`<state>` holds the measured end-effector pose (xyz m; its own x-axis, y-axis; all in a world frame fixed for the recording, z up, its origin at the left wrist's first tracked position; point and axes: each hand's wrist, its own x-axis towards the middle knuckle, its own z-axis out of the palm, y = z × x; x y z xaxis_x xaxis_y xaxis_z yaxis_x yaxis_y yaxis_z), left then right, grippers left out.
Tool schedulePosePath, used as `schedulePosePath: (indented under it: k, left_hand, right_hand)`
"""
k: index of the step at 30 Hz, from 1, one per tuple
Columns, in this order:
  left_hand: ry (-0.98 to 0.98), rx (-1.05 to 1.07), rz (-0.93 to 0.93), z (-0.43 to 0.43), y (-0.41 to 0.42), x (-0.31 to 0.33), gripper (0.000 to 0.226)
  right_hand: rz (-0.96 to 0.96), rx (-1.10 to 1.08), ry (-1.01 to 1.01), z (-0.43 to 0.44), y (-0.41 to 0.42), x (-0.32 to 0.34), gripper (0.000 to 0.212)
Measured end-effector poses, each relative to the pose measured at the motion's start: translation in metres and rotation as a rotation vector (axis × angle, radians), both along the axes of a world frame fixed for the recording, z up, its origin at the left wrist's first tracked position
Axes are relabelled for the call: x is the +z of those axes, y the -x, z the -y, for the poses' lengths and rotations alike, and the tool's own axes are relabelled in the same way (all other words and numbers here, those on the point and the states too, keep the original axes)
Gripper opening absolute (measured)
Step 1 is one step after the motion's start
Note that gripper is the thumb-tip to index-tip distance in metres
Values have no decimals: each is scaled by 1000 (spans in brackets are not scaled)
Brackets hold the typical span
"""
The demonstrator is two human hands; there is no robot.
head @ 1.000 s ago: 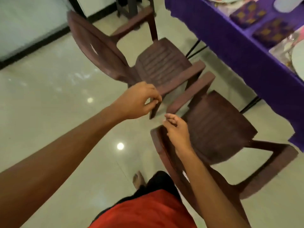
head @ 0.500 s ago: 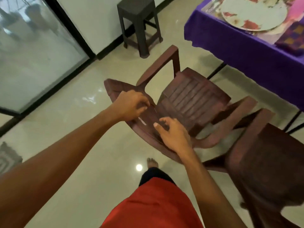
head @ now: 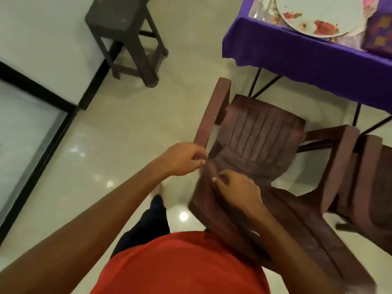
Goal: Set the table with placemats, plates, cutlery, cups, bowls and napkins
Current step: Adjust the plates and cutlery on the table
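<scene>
A brown plastic chair (head: 261, 134) faces the purple-clothed table (head: 297, 60) at the upper right. My right hand (head: 237, 189) lies on top of the chair's backrest with its fingers curled over it. My left hand (head: 183, 159) is at the backrest's left edge with fingers curled, fingertips touching the rim; whether it grips is unclear. On the table's corner a flowered plate (head: 318, 15) sits on a clear floral placemat (head: 263, 11). Beside them lies a folded purple-and-gold napkin (head: 379, 35).
A second brown chair (head: 364, 187) stands right against the first, on its right. A dark stool (head: 125, 32) is by the white wall at the upper left. A glass door with a black frame (head: 27, 128) fills the left. The floor is glossy tile.
My hands went from hovering over the two chairs to the left chair's backrest. The chair now sits closer beneath me, its seat pointing at the table corner.
</scene>
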<state>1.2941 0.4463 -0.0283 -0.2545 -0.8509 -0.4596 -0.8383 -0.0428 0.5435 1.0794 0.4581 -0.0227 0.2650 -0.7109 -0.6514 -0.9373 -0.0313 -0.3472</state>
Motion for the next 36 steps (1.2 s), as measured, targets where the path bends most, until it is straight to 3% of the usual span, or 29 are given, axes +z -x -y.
schedulePosePath:
  k: [6, 13, 20, 29, 36]
  left_hand:
    - [-79, -45, -75, 65, -118, -6, 21]
    - [-24, 143, -312, 200, -178, -12, 11]
    - [-63, 17, -310, 353, -176, -22, 12]
    - [-46, -75, -300, 558, -146, -7, 12]
    - [-51, -288, -381, 688, -57, -7, 15]
  right_hand:
    - [58, -359, -54, 69, -117, 4, 46]
    - [139, -575, -40, 184, -182, -18, 52]
    - [200, -829, 90, 322, -172, -27, 43]
    - [279, -1357, 316, 488, -132, -14, 30]
    - [216, -1948, 517, 545, -79, -23, 54]
